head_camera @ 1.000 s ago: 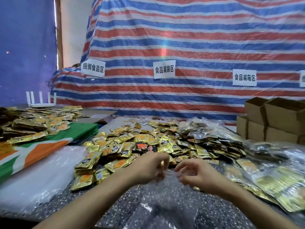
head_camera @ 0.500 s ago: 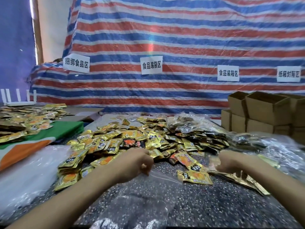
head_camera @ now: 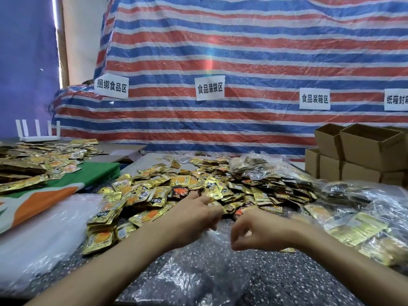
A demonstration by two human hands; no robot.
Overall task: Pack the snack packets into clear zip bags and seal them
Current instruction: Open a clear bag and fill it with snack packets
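Observation:
A clear zip bag (head_camera: 198, 274) lies flat on the speckled dark table (head_camera: 298, 281) in front of me, its mouth pointing away. My left hand (head_camera: 194, 215) grips the bag's mouth edge with curled fingers. My right hand (head_camera: 258, 230) hovers just right of the mouth, fingers and thumb curled and blurred. I see nothing plainly held in it. A broad heap of gold snack packets (head_camera: 187, 186) spreads right behind both hands. One gold packet (head_camera: 288, 250) peeks out under my right wrist.
Filled clear bags of packets (head_camera: 362, 224) pile up at the right. A stack of empty clear bags (head_camera: 44, 235) lies at the left, beside a green-and-orange cloth (head_camera: 44, 195) with more packets. Cardboard boxes (head_camera: 364, 151) stand at the back right. A striped tarp hangs behind.
My right hand drew back from the packets at the right to the bag's mouth. My left hand has kept its hold on the bag throughout.

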